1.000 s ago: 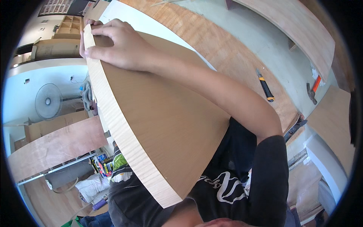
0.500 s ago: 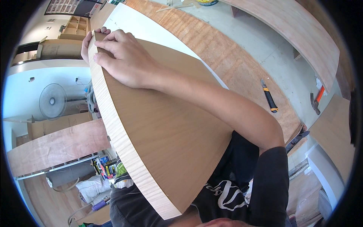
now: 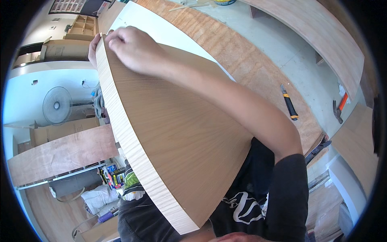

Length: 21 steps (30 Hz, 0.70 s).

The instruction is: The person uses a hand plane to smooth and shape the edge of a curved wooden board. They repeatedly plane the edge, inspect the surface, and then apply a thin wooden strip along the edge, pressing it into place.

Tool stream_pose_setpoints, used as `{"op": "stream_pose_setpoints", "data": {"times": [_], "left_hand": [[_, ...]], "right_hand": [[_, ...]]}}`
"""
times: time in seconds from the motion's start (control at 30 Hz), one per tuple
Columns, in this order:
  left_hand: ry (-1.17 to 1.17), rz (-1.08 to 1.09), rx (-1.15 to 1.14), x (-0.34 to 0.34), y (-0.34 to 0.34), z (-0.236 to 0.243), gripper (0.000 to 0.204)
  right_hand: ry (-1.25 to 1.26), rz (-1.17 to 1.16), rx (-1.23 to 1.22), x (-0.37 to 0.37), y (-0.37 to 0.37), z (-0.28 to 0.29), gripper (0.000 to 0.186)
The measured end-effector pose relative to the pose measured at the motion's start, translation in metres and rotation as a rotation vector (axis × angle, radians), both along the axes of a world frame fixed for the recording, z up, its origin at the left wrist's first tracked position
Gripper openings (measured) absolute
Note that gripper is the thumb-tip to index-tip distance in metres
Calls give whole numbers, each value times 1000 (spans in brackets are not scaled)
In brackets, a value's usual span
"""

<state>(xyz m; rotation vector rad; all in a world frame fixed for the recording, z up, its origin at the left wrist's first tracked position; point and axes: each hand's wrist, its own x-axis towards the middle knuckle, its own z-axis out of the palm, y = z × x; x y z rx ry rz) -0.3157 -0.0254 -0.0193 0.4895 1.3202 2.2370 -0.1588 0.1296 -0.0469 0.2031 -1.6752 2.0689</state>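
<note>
A wood-grain board (image 3: pixel 177 121) with a pale, thick edge stands tilted in front of my body, its near corner low by my lap. At its far upper corner, my left hand (image 3: pixel 93 51) wraps round the outer side, most of it hidden behind the board. My right arm reaches across the brown face. Close to that same corner, my right hand (image 3: pixel 135 50) is closed, its fingers curled and pressed together next to the pale edge. Whether anything small is pinched in them cannot be seen.
A utility knife (image 3: pixel 289 104) lies on a plywood sheet (image 3: pixel 250 60) to the right. Beyond it are a claw hammer (image 3: pixel 340 108) with an orange handle and a long curved panel (image 3: pixel 314 32). At left stand a fan (image 3: pixel 56 105), a reddish plank (image 3: pixel 60 155) and cardboard boxes (image 3: pixel 64 50).
My right hand's fingers, earlier spread over the board's edge, are now curled in, and the hand sits slightly higher. The board has shifted a little to the right.
</note>
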Motion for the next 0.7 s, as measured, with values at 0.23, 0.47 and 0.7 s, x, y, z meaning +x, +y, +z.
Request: {"op": "stream_pose_setpoints", "data": {"times": [0.23,0.47,0.7], "left_hand": [[-1,129,-476,17,-1,46,21],[205,434,-628,27,4,41,25],[254,372,-409,24,-8,30,26]], "right_hand": [[-166,182,-133,-74,8,-3,42],[-140,272,-223,-89,-5,-2,46],[-172,270,-278,-88,-10,-2,47]]}}
